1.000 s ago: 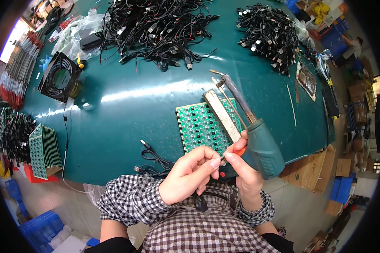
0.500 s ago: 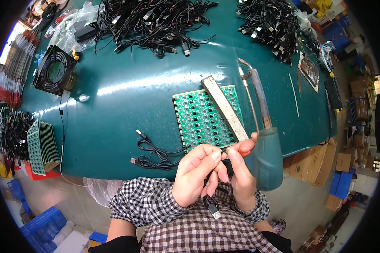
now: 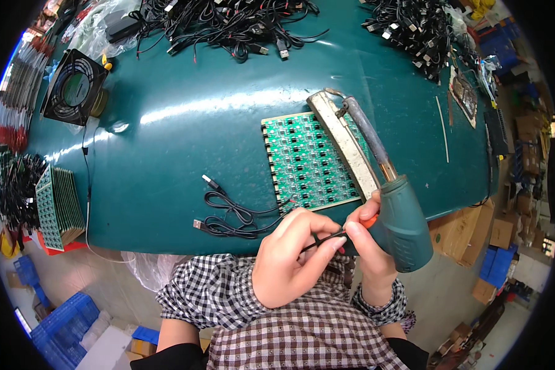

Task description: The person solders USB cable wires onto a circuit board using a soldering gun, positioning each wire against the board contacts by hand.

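Views: one, head-worn, wide fisheye.
Position: above the near edge of the worktop point(image 3: 185, 154), at the wearer's head.
Facing: downward and forward, across the green surface toward its far side.
Nearness: close; the left hand point(image 3: 293, 259) and right hand point(image 3: 370, 256) sit low in the centre, the checked sleeves entering from the bottom edge.
Coverage: the worktop fills the upper and middle field, with floor and boxes at both sides.
Distortion: straight edges bow near the rim; dark circular surround.
Shared field: none, single view.

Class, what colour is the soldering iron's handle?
Teal green, on the soldering iron, best seen in the head view.
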A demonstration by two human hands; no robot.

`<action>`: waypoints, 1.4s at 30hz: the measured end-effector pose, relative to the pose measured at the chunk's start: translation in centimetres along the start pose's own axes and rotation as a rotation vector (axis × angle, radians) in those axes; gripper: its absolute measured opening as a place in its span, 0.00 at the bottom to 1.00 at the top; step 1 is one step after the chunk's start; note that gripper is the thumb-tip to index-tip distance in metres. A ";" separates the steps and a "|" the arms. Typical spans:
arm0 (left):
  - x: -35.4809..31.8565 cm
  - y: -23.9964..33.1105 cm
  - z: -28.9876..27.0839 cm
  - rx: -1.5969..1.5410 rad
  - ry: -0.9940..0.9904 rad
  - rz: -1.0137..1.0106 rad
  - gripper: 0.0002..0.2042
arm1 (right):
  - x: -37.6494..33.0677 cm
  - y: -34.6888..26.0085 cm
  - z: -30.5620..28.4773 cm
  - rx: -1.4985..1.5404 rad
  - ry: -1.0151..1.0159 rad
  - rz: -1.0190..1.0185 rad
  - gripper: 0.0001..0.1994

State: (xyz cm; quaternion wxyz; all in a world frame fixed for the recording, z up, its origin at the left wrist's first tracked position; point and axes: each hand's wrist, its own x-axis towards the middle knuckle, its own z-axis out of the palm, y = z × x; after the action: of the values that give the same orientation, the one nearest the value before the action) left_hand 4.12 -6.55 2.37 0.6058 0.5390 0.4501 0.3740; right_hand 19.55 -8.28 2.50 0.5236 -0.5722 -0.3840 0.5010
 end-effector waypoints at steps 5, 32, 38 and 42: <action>-0.4 -0.4 -0.6 0.127 0.143 0.234 0.04 | -0.1 -0.5 1.1 0.044 0.018 0.101 0.26; 6.6 -1.6 -7.6 0.304 -0.166 -0.224 0.06 | -2.0 -0.6 -2.7 0.098 0.057 0.230 0.25; 5.3 -0.6 -7.0 0.257 -0.142 -0.107 0.04 | -0.9 -1.3 -1.1 -0.031 0.031 0.229 0.23; 4.0 -0.2 -6.3 0.067 -0.085 -0.195 0.03 | 0.4 -0.9 0.3 -0.217 -0.075 0.162 0.20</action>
State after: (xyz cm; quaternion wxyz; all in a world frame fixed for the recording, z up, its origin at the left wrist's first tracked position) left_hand -0.60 -0.81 1.53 0.6396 0.5280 0.4864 0.2748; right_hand 19.46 -7.67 3.30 0.4015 -0.6354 -0.4079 0.5183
